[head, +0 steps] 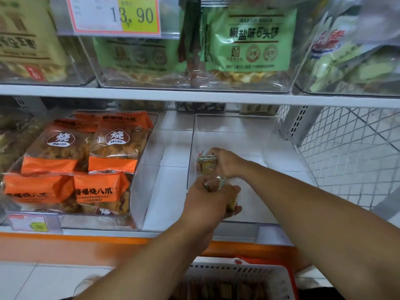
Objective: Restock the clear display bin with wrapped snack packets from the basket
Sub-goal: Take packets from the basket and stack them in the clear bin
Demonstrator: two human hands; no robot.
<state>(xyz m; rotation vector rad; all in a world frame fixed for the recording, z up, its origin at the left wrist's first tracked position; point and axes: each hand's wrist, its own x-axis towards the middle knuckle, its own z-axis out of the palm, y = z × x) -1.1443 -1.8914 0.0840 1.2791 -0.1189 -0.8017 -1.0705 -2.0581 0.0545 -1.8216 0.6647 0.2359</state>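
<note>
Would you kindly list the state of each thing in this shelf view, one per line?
clear display bin: open-topped, nearly empty
left hand: grips wrapped snack packets inside the bin
right hand: grips another bunch of packets in the bin
basket: below the shelf, packets left inside
orange-pack bin: well stocked

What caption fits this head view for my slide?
Both hands, left hand and right hand, hold snack packets inside the clear display bin.

A shop: white shelves (pixel 151 93) carry clear bins of packaged snacks (pixel 86 156), a price tag (pixel 114 15) at eleven o'clock.
</note>
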